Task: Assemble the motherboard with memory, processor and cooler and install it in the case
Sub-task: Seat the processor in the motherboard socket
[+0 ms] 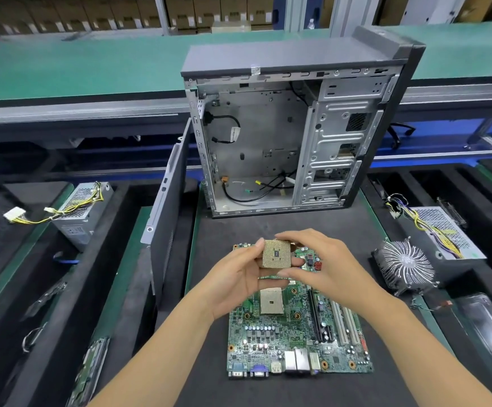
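1. Both forearms enter from the bottom edge and meet above the motherboard, which lies flat on the dark mat in front of the open case.
2. Left hand is raised palm-up, thumb and fingers pinching the left edge of the processor; clamped on the chip.
3. Right hand arches over from the right, its fingertips closed on the top and lower right edges of the same chip; also clamped.
4. Processor is held in the air, pin face turned toward the camera, above and clear of the empty socket.
5. Handling judgement: light, rigid, thin; the pin field looks fragile and easily bent. Hold by the edges only, as now, and keep fingers off the pins.
6. Seating likely calls for matching orientation and lowering flat, without force.
7. Cooler rests to the right of the board, not yet fitted.
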